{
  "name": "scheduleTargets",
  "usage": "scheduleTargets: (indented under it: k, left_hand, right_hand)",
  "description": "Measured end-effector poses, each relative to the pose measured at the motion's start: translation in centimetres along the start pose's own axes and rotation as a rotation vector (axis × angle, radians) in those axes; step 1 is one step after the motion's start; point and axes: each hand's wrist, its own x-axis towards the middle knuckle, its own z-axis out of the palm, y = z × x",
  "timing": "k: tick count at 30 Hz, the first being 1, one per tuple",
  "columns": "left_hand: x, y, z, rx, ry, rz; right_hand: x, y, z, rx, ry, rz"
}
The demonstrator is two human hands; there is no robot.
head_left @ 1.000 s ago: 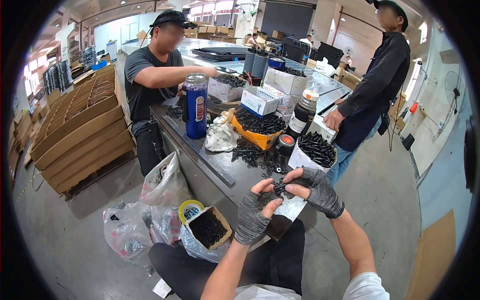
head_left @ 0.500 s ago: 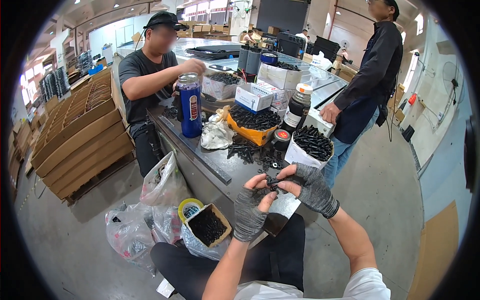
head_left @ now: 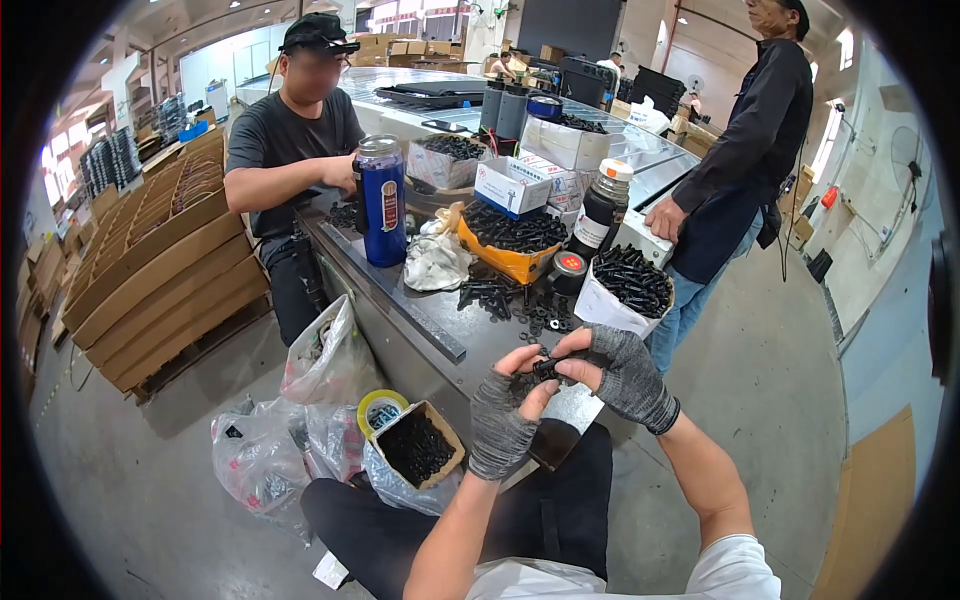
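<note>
Above the table's near corner, both my hands in grey fingerless gloves meet around a small black bolt (head_left: 545, 368). My left hand (head_left: 503, 415) pinches one end between thumb and fingers. My right hand (head_left: 622, 375) grips the other end; fingers cover much of the bolt. Just beyond stands a white box (head_left: 606, 309) heaped with black bolts. Small dark washers (head_left: 540, 327) and loose black bolts (head_left: 486, 297) lie on the tabletop beside it. An orange-sided container (head_left: 512, 268), also full of black bolts, is farther back.
A blue bottle (head_left: 382, 215), white rag (head_left: 436, 265) and dark bottle (head_left: 598, 215) stand on the table (head_left: 440, 375). Below left are a carton of black parts (head_left: 453, 428), a tape roll (head_left: 368, 402) and plastic bags (head_left: 262, 460). One person (head_left: 300, 130) sits across; another (head_left: 745, 150) stands right.
My hands stay together, with the bolt turned slightly between the fingers. The seated person's hand has lowered behind the blue bottle, and the view has shifted a little.
</note>
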Motion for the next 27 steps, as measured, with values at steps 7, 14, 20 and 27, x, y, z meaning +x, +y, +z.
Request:
scheduleTargets:
  k: [7,14,20,27]
  left_hand:
    - [0.03,0.44,-0.2,0.028,0.002,-0.03]
    - [0.05,0.12,-0.25,0.101,0.015,0.024]
    - [0.07,0.27,-0.38,0.013,0.011,-0.032]
    - [-0.15,-0.01,-0.41,-0.105,0.037,-0.106]
  right_hand:
    - [0.18,0.34,0.05,0.031,0.013,0.024]
    - [0.15,0.34,0.04,0.043,0.022,0.031]
    - [0.18,0.17,-0.27,0.038,0.009,0.09]
    - [0.19,0.6,0.33,0.035,0.049,0.045]
